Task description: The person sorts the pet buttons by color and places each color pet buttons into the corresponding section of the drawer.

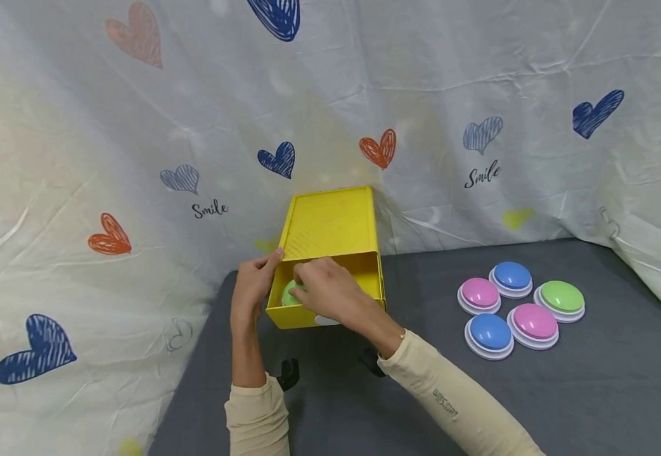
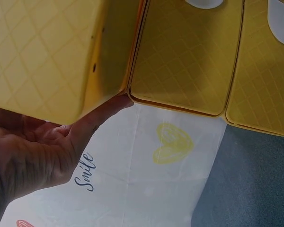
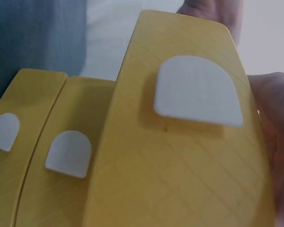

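A small yellow drawer cabinet [image 1: 330, 221] stands against the back curtain with its top drawer [image 1: 296, 320] pulled out. Inside the drawer, at its left end, is a green dome button [image 1: 289, 294]. My right hand [image 1: 330, 288] reaches over the drawer front from the right, thumb and fingers bent down around the green button; the fingertips are partly hidden. Along the drawer's left side is my left hand [image 1: 253, 285], one fingertip touching the cabinet's front edge. In the left wrist view, this hand [image 2: 38, 156] lies partly behind the drawer.
To the right on the dark table [image 1: 421, 399] sit several dome buttons on white bases: a pink one [image 1: 480, 292], a blue one [image 1: 513, 276] and a green one [image 1: 561, 296] among them. Lower drawers with white tabs [image 3: 70, 153] stay pushed in. A heart-printed curtain [image 1: 330, 95] hangs behind.
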`<action>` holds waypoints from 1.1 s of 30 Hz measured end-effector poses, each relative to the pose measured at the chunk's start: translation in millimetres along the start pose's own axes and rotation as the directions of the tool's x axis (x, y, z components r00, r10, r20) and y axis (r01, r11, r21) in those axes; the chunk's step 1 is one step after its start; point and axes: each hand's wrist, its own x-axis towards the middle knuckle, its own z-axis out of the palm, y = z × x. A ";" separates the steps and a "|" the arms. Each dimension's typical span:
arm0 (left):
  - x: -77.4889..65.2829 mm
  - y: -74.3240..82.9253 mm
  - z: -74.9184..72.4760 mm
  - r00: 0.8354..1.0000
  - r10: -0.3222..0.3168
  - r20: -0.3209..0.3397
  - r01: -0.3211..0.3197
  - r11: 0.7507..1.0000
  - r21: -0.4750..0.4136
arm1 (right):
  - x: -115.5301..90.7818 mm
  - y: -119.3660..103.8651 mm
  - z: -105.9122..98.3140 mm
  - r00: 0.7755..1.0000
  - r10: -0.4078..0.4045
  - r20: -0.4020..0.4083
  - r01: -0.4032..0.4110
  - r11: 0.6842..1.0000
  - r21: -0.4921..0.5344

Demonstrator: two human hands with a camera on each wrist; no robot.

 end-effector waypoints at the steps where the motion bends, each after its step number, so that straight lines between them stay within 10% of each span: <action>1: 0.2 -0.3 0.5 1.000 -0.003 0.003 0.003 1.000 0.006 | -3.3 1.7 -0.1 1.000 -0.010 -0.023 0.010 1.000 0.016; 6: -1.9 -4.3 1.0 0.999 -0.044 0.011 0.044 0.997 0.061 | -31.0 12.2 -0.4 0.957 -0.051 -0.286 0.088 0.989 0.115; 12: 0.1 -5.0 -0.9 0.999 -0.045 -0.012 0.046 0.995 0.083 | -68.5 46.9 -12.6 0.758 0.017 -0.652 0.112 0.981 0.156; 16: 2.7 -4.3 -2.5 0.999 -0.049 -0.013 0.050 0.996 0.072 | -99.1 86.8 -22.5 0.703 0.104 -0.704 0.018 0.986 0.163; 25: 1.1 -0.3 -1.0 0.999 -0.032 -0.017 0.033 0.997 0.075 | -188.3 199.3 -70.9 0.757 0.322 -0.568 -0.321 0.941 0.106; 33: 0.3 -0.1 8.6 0.997 -0.060 -0.038 0.063 0.995 0.076 | -257.8 295.1 -112.2 0.802 0.580 -0.145 -0.593 0.803 -0.066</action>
